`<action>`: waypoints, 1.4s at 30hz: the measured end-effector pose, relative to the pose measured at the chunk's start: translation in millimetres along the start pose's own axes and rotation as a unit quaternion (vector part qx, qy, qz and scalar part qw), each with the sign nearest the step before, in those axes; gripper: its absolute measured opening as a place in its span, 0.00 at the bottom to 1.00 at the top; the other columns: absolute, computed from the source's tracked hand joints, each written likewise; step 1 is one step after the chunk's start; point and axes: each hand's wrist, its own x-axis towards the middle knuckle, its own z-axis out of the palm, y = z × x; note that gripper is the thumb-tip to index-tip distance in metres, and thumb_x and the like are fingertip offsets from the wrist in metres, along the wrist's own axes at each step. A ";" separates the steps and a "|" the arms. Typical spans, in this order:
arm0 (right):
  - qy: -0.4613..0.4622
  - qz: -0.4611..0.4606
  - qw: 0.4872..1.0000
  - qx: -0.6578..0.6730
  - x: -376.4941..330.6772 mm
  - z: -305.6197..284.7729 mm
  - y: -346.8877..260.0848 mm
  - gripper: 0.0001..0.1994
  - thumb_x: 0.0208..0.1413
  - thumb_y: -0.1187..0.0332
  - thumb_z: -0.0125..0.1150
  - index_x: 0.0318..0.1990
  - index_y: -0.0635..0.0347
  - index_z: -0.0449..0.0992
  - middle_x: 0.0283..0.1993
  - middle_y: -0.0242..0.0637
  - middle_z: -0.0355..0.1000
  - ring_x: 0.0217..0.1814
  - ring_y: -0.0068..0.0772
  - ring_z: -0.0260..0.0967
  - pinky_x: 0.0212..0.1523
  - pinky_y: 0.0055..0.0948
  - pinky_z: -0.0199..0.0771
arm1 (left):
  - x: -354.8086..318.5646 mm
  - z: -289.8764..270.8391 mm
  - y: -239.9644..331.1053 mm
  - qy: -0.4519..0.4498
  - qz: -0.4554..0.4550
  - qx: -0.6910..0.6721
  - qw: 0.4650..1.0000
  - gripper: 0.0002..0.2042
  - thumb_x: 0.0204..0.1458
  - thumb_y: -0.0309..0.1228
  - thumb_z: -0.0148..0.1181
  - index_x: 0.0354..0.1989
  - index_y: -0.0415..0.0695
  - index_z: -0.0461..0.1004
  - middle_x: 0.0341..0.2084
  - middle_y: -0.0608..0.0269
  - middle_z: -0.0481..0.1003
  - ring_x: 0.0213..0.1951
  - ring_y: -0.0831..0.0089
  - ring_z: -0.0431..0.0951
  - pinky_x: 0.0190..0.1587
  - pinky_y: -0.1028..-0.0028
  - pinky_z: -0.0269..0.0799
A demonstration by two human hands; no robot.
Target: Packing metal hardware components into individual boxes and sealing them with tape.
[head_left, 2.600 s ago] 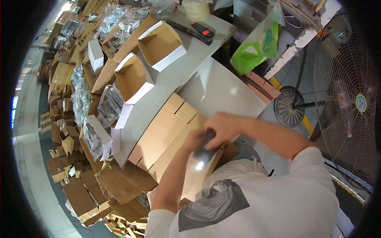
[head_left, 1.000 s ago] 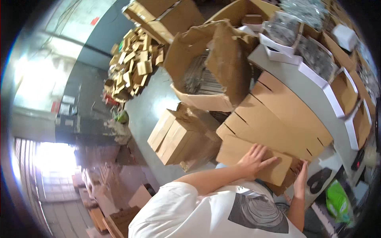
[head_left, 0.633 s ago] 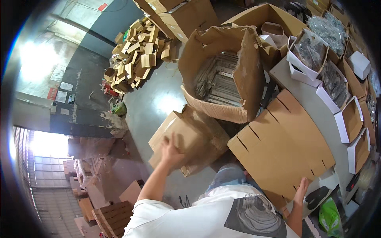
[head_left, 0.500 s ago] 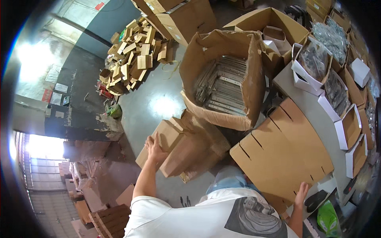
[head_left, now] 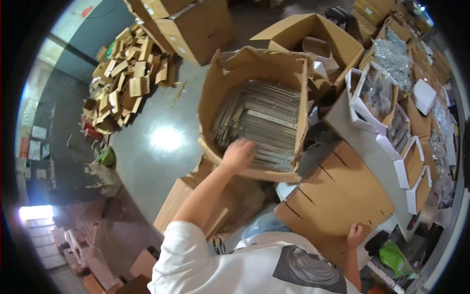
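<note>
My left hand (head_left: 240, 156) reaches over the near rim of a large torn cardboard box (head_left: 210, 144), by the flat metal strips (head_left: 274, 117) piled inside it. Its fingers are blurred and partly turned away, so I cannot see whether it touches a strip. My right hand (head_left: 355, 236) is over the near right part of a flat slotted cardboard sheet (head_left: 338, 188). The fingers there look curled in, and what they hold, if anything, is hidden. Beneath my left forearm, a closed brown carton (head_left: 174, 201) stands beside the large box.
A heap of small cartons (head_left: 129, 81) lies on the floor at the far left. Tall cartons (head_left: 196, 34) stand behind the large box. On the right, a grey table (head_left: 345, 115) bears white-edged boxes (head_left: 377, 93) of bagged parts. A green bag (head_left: 394, 257) lies near right.
My left hand has left the closed carton and moved right and away, to the large box's near rim. The view has shifted. My right hand's fingers look more curled than before.
</note>
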 end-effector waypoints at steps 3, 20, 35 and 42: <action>-0.045 0.026 0.998 -0.034 -24.8 2.6 -48.3 0.15 0.58 0.63 0.50 0.41 0.70 0.69 0.38 0.48 0.68 0.41 0.42 0.66 0.44 0.37 0.64 | 71.5 52.5 -14.6 -0.297 -0.087 0.062 0.949 0.18 0.50 0.32 0.51 0.52 0.46 0.68 0.53 0.52 0.66 0.55 0.53 0.65 0.54 0.60 0.64; -0.009 0.142 0.985 -0.093 -97.8 -11.8 -42.0 0.17 0.49 0.61 0.59 0.42 0.64 0.70 0.41 0.51 0.67 0.45 0.50 0.65 0.45 0.42 0.65 | 110.6 203.0 -106.5 -0.309 -0.058 0.137 0.939 0.22 0.48 0.40 0.55 0.51 0.46 0.67 0.49 0.49 0.69 0.52 0.53 0.69 0.51 0.58 0.68; 0.217 -0.231 0.948 0.032 217.5 -58.4 -141.3 0.12 0.47 0.70 0.60 0.40 0.62 0.70 0.41 0.49 0.67 0.49 0.50 0.61 0.51 0.41 0.61 | -25.5 41.0 204.8 -0.037 0.236 -0.067 0.969 0.19 0.44 0.24 0.52 0.49 0.42 0.65 0.33 0.48 0.71 0.34 0.53 0.72 0.36 0.60 0.70; 0.072 0.061 0.990 -0.105 349.5 -34.9 -219.8 0.26 0.47 0.49 0.60 0.50 0.56 0.73 0.61 0.52 0.53 0.61 0.59 0.52 0.59 0.48 0.57 | 16.5 198.7 323.8 -0.289 0.351 0.067 0.888 0.25 0.48 0.33 0.50 0.58 0.48 0.62 0.47 0.60 0.70 0.49 0.62 0.70 0.50 0.61 0.63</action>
